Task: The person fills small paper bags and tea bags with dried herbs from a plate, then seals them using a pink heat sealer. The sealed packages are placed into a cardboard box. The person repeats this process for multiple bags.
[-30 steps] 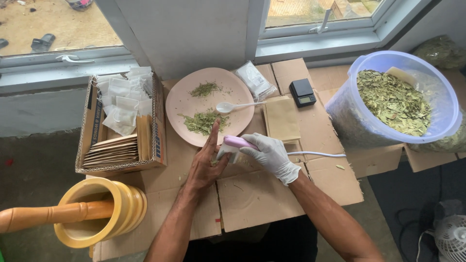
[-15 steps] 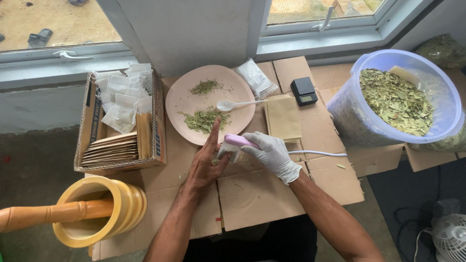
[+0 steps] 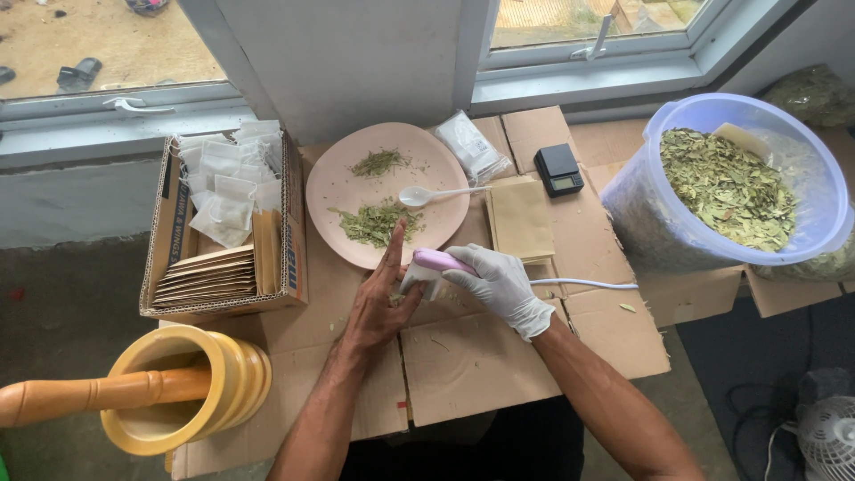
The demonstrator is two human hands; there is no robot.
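A makeshift home herb-packing spot: cardboard-covered floor (image 3: pixel 463 365) under windows (image 3: pixel 588 36), mortar (image 3: pixel 178 392), scale (image 3: pixel 558 169).

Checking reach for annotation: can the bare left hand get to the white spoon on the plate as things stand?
Probably yes. The left hand lies flat just below the pink plate; the white spoon sits uncovered, nothing between.

**What sits around my work on the cardboard**

Ahead of me a round pink plate (image 3: pixel 334 191) holds crushed green herbs and a white plastic spoon (image 3: pixel 419 195). At my far left edge sits an open cardboard box (image 3: pixel 289 236) of paper sachets; at the near left corner, my yellow wooden mortar (image 3: pixel 227 379). A small black scale (image 3: pixel 558 169) and a clear leaf-filled tub (image 3: pixel 655 227) stand right.
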